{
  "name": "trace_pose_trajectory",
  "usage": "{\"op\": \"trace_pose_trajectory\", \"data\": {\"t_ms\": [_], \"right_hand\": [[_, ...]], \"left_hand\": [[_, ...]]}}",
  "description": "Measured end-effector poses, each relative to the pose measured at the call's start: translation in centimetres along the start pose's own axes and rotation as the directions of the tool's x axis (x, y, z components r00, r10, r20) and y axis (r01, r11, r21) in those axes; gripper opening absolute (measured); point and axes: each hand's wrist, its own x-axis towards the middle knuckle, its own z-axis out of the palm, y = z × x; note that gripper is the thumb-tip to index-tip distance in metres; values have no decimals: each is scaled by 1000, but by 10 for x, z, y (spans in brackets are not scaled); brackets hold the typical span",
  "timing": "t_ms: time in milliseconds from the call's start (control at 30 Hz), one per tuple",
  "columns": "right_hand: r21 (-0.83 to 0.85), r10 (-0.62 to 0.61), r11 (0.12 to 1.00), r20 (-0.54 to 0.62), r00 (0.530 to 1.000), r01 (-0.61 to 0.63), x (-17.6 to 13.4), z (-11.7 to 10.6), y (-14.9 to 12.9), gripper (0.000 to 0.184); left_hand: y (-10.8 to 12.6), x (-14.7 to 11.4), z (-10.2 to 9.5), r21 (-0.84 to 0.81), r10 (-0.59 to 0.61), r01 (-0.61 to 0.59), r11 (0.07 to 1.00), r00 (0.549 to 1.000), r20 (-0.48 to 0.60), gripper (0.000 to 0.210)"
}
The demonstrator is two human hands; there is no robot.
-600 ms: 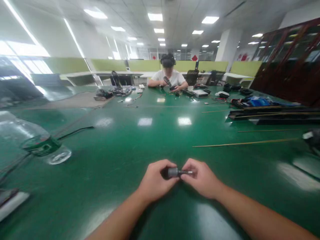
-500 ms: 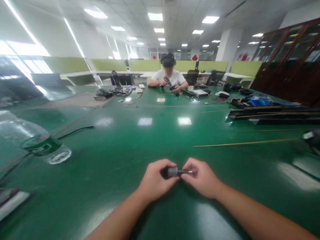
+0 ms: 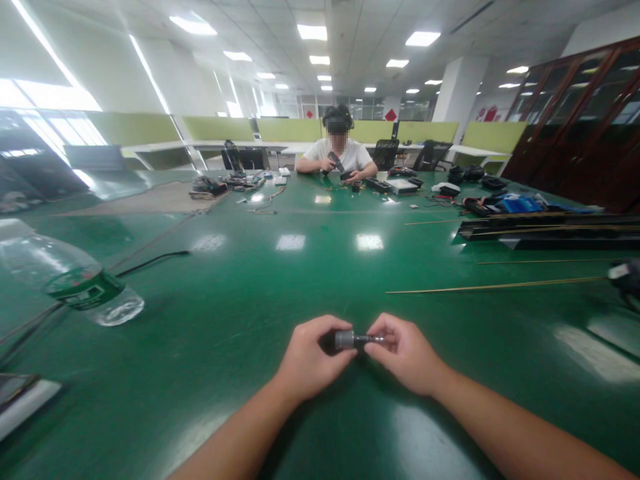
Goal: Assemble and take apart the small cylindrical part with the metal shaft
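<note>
Between my hands, just above the green tabletop [image 3: 240, 293], lies a small grey cylindrical piece with a thin dark shaft [image 3: 345, 339], held level. My left hand [image 3: 307, 357] is curled round the thick grey end, thumb below and fingers above. The fingertips of my right hand [image 3: 407, 350] pinch the thin shaft, whose shiny tip shows between them. The exact kind of piece is too small to make out.
A clear plastic bottle with a green label [image 3: 85, 287] lies on the left. Thin yellowish rods [image 3: 495, 287] and long black bars [image 3: 550, 230] are at right. Across the table a person in a white shirt [image 3: 357, 157] handles a dark tool, with electronic parts [image 3: 240, 180] around.
My right fingers have shifted slightly on the shaft and opened a small gap from the left fingertips. My left hand has barely moved.
</note>
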Motion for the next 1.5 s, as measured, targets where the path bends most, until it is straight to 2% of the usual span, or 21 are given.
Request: {"op": "trace_pose_trajectory", "data": {"t_ms": [300,1500], "right_hand": [[-46,-22,999,-28,999,20,0,0,-2,11],[-18,-12,1000,-49,999,11,0,-4,1,12]], "left_hand": [[-2,0,-2,2,-6,6,1000,1000,-10,22],[-2,3,-4,21,-23,24,999,997,-68,22]]}}
